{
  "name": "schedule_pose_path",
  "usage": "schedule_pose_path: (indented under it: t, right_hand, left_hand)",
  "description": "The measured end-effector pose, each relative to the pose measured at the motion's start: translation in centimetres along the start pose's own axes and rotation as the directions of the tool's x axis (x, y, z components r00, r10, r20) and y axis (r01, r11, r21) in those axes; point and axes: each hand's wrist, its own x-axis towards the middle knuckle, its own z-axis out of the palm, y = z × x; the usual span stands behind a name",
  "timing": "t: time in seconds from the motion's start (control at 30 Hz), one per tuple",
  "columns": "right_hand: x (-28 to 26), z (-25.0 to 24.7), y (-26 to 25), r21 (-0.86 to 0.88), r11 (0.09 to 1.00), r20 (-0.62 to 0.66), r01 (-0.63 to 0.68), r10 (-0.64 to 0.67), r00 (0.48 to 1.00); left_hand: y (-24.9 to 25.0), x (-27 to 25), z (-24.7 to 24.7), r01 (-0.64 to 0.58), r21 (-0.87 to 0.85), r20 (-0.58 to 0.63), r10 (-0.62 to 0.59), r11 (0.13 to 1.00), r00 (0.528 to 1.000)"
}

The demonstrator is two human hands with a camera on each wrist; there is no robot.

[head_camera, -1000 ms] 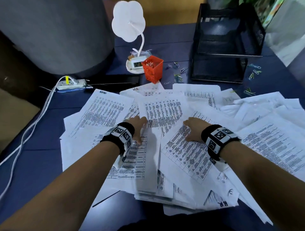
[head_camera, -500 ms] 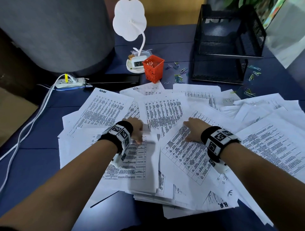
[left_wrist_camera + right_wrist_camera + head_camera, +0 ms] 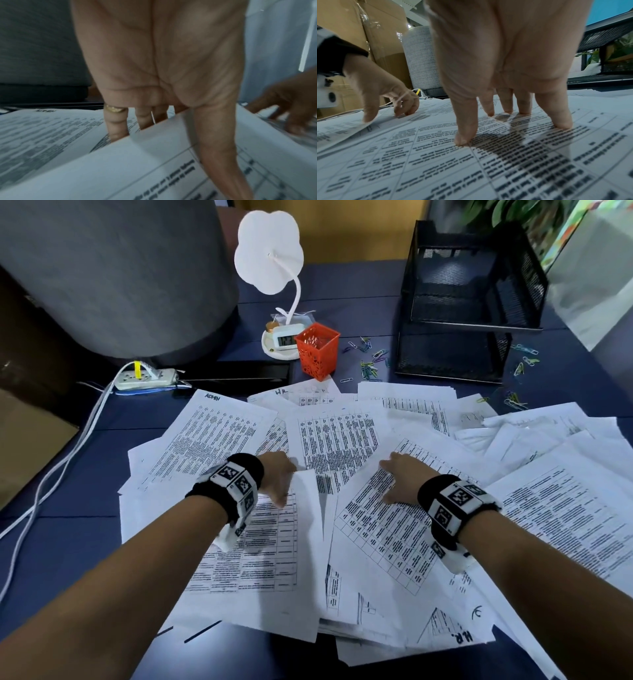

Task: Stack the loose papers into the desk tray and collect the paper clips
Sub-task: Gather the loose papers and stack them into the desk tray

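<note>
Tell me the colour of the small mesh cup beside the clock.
Orange-red; the cup shows best in the head view.

Loose papers (image 3: 342,446) lie overlapped across the near and middle worktop (image 3: 68,542). Behind them, right, stands the desk tray (image 3: 469,302); paper clips (image 3: 370,361) lie scattered just left of it and more paper clips (image 3: 524,357) to its right. A pen cup (image 3: 317,350) stands left of the first scatter — the lamp (image 3: 284,337) just behind it. A power strip (image 3: 147,376) lies far left.
</note>
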Motion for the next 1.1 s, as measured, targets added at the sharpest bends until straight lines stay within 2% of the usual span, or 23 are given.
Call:
schedule_pose_path:
  t: [0.13,0.27,0.4,0.53,0.67,0.73,0.83,0.93,0.97,1.03,1.1]
  right_hand:
    - [0.0,0.0,0.0,0.021,1.000,-0.002,-0.007,0.007,1.000]
    - [-0.1,0.0,-0.1,0.014,1.000,-0.005,-0.013,0.013,1.000]
    - [-0.1,0.1,-0.1,0.012,1.000,-0.004,-0.021,0.021,1.000]
    - [-0.2,0.1,-0.1,0.006,1.000,-0.002,-0.017,0.017,1.000]
    - [-0.3,0.0,-0.1,0.032,0.999,-0.020,0.002,-0.001,1.000]
    - [-0.4,-0.2,0.1,0.106,0.994,-0.035,0.021,-0.017,0.999]
    - [-0.9,-1.4,0.8,0.348,0.937,-0.067,0.011,0.014,0.998]
    - [-1.1,-2.4,1.6,0.589,0.808,-0.143,-0.014,0.121,0.982]
    - [-1.0,-2.5,1.9,0.712,0.702,-0.134,-0.029,0.176,0.975]
    - [-0.7,-2.4,2.6,0.928,0.369,-0.044,-0.048,0.238,0.970]
    - [-0.3,-2.2,2.8,0.989,0.141,0.014,-0.046,0.223,0.975]
  left_hand:
    - [0.1,-0.4,1.5,0.018,-0.009,-0.038,-0.018,1.000,0.999]
    - [0.0,-0.5,1.8,0.062,-0.037,-0.004,-0.062,0.997,0.998]
    - [-0.2,-0.5,1.5,0.050,-0.018,0.031,-0.050,0.999,0.998]
    - [-1.2,-0.4,-0.5,0.042,-0.265,-0.038,-0.054,0.963,0.998]
    - [-1.6,-0.7,-3.4,-0.046,-0.514,-0.177,-0.053,0.857,0.983]
    - [-1.6,-0.8,-4.4,-0.093,-0.655,-0.232,-0.083,0.750,0.969]
    - [-2.0,-0.5,-4.6,-0.168,-0.817,-0.291,-0.143,0.551,0.946]
    - [-2.4,0.7,-3.4,-0.211,-0.906,-0.300,-0.205,0.367,0.931]
    - [-2.4,1.0,-2.9,-0.226,-0.926,-0.300,-0.227,0.302,0.927]
    - [-2.4,1.4,-2.1,-0.231,-0.948,-0.288,-0.286,0.217,0.914]
    - [-2.5,2.0,-1.2,-0.240,-0.962,-0.270,-0.328,0.129,0.905]
